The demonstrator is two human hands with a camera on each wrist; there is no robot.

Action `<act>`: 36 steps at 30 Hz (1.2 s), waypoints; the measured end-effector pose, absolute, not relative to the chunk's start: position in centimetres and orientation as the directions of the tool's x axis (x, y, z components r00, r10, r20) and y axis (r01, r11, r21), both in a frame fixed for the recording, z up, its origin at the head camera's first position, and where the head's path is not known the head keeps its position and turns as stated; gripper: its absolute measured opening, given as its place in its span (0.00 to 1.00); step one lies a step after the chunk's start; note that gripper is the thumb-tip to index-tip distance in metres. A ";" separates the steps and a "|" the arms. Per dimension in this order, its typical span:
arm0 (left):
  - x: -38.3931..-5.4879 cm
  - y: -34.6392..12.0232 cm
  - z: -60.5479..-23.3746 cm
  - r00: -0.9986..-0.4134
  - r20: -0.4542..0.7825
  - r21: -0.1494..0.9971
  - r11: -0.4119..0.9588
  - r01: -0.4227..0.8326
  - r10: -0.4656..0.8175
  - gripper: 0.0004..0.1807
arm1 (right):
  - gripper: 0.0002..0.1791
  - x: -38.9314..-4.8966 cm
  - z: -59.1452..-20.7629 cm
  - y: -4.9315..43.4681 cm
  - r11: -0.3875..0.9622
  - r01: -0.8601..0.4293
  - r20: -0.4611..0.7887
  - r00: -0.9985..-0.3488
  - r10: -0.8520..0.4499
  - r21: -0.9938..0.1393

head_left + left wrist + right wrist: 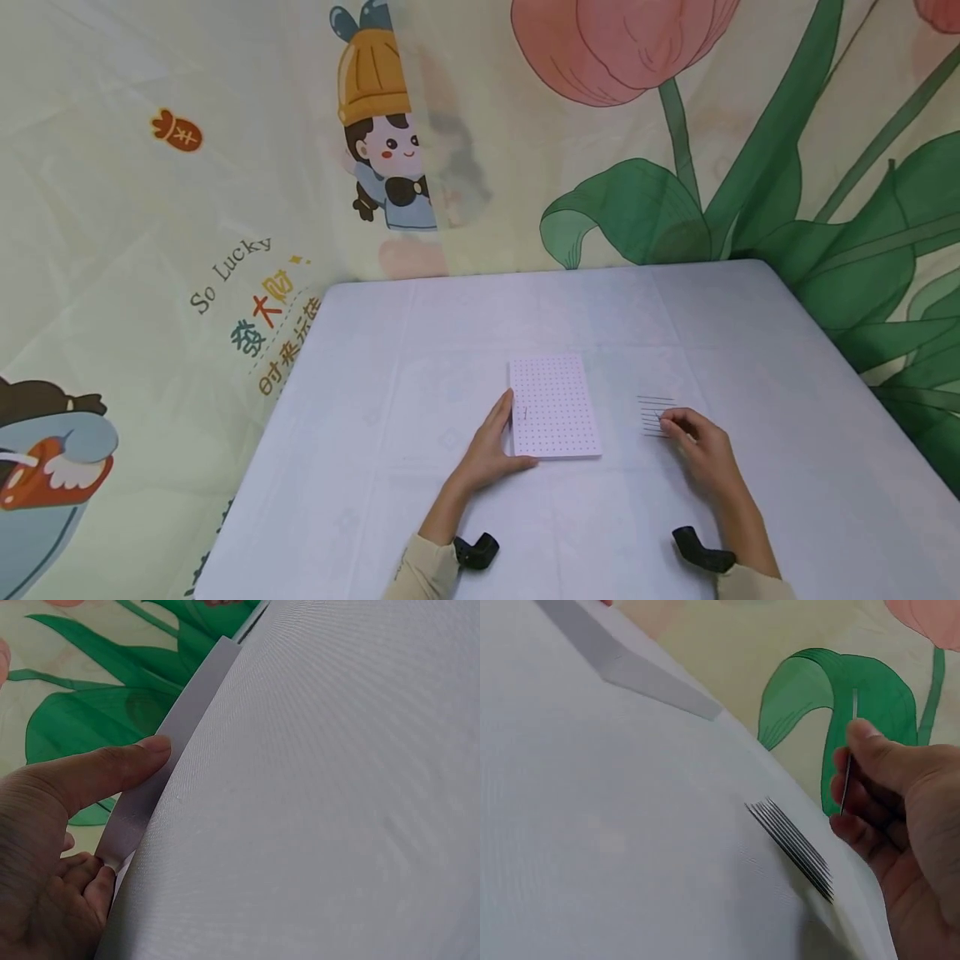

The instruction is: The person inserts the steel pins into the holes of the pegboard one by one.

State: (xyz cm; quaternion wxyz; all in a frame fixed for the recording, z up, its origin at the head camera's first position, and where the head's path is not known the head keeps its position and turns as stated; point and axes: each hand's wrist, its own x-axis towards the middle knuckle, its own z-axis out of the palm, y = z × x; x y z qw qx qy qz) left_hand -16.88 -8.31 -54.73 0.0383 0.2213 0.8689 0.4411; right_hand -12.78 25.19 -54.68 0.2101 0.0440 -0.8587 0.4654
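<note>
A white board (558,408) dotted with a grid of small holes lies on the table. One thin metal pin (525,412) shows at its left side. My left hand (483,450) rests against the board's near left corner, index finger along the left edge and thumb (124,769) against the near edge. To the right, my right hand (701,446) pinches a thin metal pin (847,780) between thumb and fingers. It is just above a row of several similar pins (791,851), lying parallel on the cloth.
A white cloth (420,367) covers the table. Behind it hangs a printed backdrop (480,167) with flowers and cartoon figures. Black wrist devices (477,552) sit at both cuffs.
</note>
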 end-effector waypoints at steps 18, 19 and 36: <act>-17.0 -8.6 -55.1 -0.897 0.134 0.789 0.502 0.354 0.421 0.63 | 0.07 -17.4 -52.2 15.5 0.160 -0.537 0.537 -0.842 -0.051 -0.828; -17.0 -8.6 -55.2 -0.896 0.135 0.787 0.503 0.357 0.424 0.63 | 0.08 -17.6 -52.2 14.9 0.162 -0.534 0.532 -0.844 -0.061 -0.829; -17.1 -9.0 -55.3 -0.877 0.186 0.775 0.482 0.408 0.443 0.61 | 0.08 -18.2 -51.2 8.3 0.207 -0.527 0.508 -0.849 -0.144 -0.824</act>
